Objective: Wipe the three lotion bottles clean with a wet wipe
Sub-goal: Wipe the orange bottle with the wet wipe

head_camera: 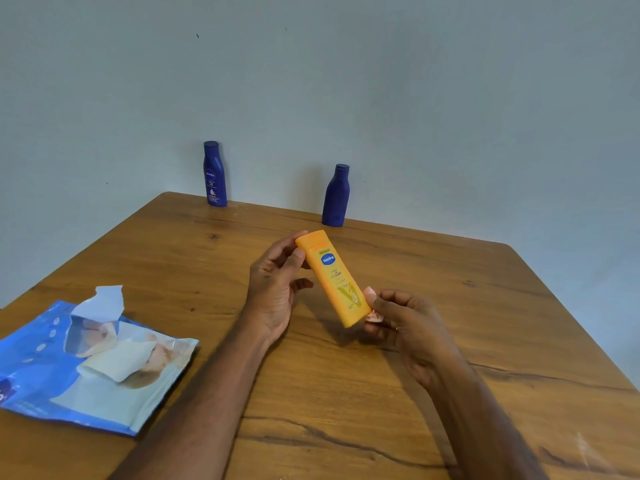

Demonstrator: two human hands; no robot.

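Progress: your left hand (277,289) grips cap end of yellow plastic lotion bottle (334,278) above wooden table (450,306); right hand (401,320) pinches crumpled wet wipe (372,306) against base. Two dark blue bottles (214,174) (336,197) wait upright by wall.
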